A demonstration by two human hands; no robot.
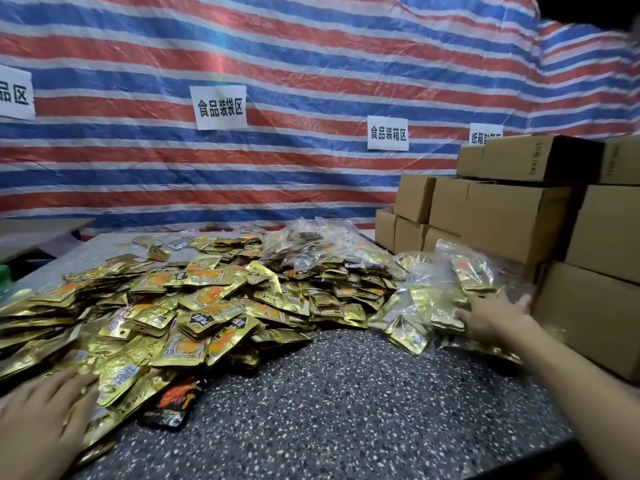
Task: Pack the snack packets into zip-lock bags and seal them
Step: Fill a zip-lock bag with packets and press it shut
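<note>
The left fingers are extended and spread, lying flat on the near-left edge of the pile of gold snack packets. They grip nothing, though motion blur softens their outline, so contact along their whole length is probable rather than certain. The left hand is palm down over that same corner of the pile.

The right fingers are straight and uncurled, touching the filled zip-lock bags that lie just right of the pile; no bag is grasped. The right hand is palm down, and its forearm enters from the lower right.

A black-and-orange packet lies at the pile's near edge, partly under gold packets. A further heap of clear bags holding packets sits at the pile's far right, touching it. Stacked cardboard boxes rise to the right of the pile, beyond the zip-lock bags.

The speckled dark counter carries the pile, and its surface shows in front of it. Behind the pile hangs a red, white and blue striped tarpaulin bearing white paper signs printed with Chinese characters.
</note>
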